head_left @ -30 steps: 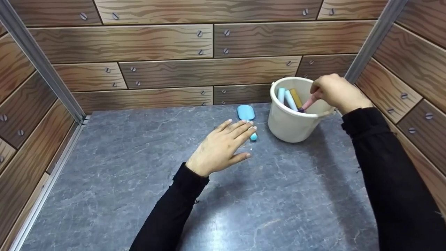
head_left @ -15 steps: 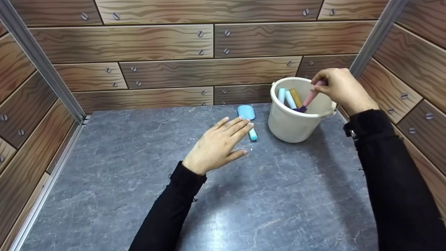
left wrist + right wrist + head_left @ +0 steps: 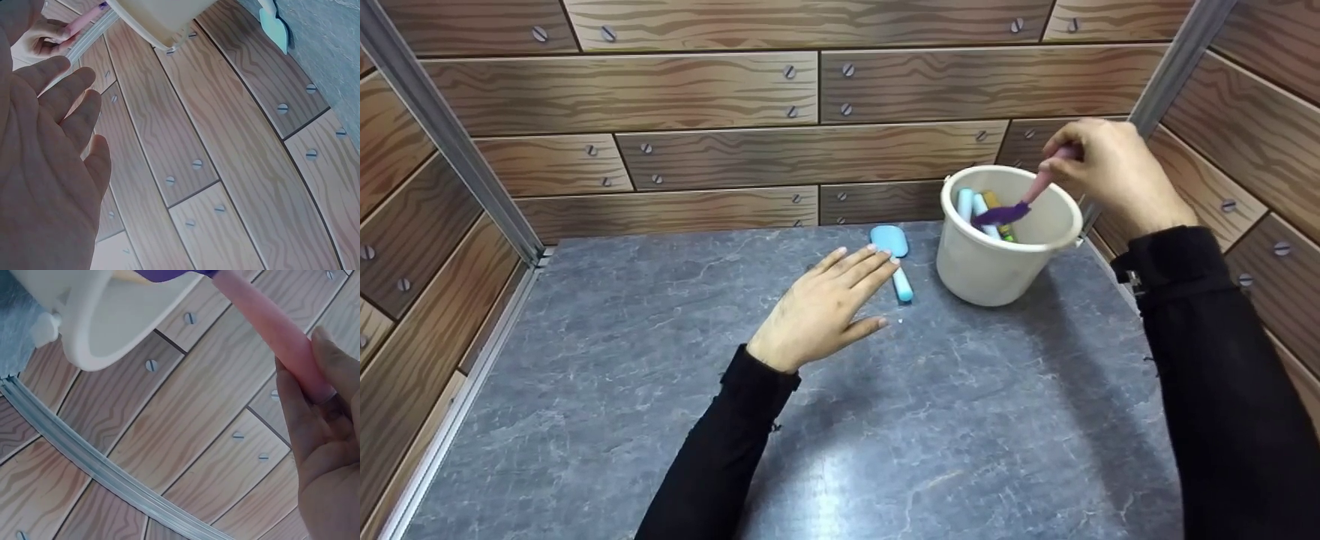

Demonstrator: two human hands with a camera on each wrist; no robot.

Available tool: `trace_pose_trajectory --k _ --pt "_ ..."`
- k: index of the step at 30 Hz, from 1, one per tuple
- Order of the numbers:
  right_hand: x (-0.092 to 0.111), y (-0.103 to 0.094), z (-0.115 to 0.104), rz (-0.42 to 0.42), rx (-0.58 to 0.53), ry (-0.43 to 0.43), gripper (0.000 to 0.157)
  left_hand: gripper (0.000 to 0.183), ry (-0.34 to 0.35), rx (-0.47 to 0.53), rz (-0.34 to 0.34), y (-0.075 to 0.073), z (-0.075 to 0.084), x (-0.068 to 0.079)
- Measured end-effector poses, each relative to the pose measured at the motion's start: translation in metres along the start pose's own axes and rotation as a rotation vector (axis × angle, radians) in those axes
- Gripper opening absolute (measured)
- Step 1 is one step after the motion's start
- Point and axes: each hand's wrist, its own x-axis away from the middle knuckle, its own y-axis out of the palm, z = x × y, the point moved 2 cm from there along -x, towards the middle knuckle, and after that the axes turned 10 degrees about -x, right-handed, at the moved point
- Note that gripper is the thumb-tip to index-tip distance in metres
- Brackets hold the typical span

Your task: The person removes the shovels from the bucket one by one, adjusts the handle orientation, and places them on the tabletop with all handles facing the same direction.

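Observation:
My right hand (image 3: 1117, 176) pinches the end of a pink handle (image 3: 275, 332) with a purple head (image 3: 1001, 216), apparently a toy shovel. That head hangs over the mouth of a white bucket (image 3: 982, 274), low between its rims. Inside the bucket stand two light blue handles (image 3: 966, 204) and a yellow-brown one (image 3: 991, 199); their lower ends are hidden. My left hand (image 3: 817, 311) hovers palm down over the table, fingers straight, holding nothing. Just beyond its fingertips lies a blue toy shovel (image 3: 889, 241), its handle partly covered by them.
A grey marbled tabletop (image 3: 660, 315) spreads under both hands. Wood-patterned panels (image 3: 697, 90) form the back and side walls, with metal rails (image 3: 412, 82) at the corners. The bucket stands near the back right corner.
My right hand has risen and moved right, drawing the pink-handled shovel up so its purple head shows above the other handles. My left hand has shifted slightly left.

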Motion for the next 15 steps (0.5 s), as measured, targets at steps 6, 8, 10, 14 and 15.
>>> trace_pose_trajectory --k 6,8,10,14,15 --pt "-0.001 -0.004 -0.010 0.112 0.021 -0.041 0.018 0.077 0.000 -0.019 0.002 0.001 -0.002 0.000" --pt "-0.002 -0.004 -0.014 0.141 0.020 -0.050 0.019 0.077 -0.001 -0.017 0.007 0.001 -0.002 0.000" --pt "-0.002 -0.004 -0.017 0.172 0.015 -0.059 0.019 0.077 -0.006 -0.018 0.004 0.001 -0.002 0.000" --pt "-0.002 0.000 -0.021 0.228 -0.001 -0.081 0.018 0.077 -0.008 -0.026 0.014 0.001 -0.003 0.001" --pt "-0.002 0.002 -0.022 0.240 -0.005 -0.089 0.017 0.077 -0.009 -0.029 0.014 0.001 -0.003 0.001"
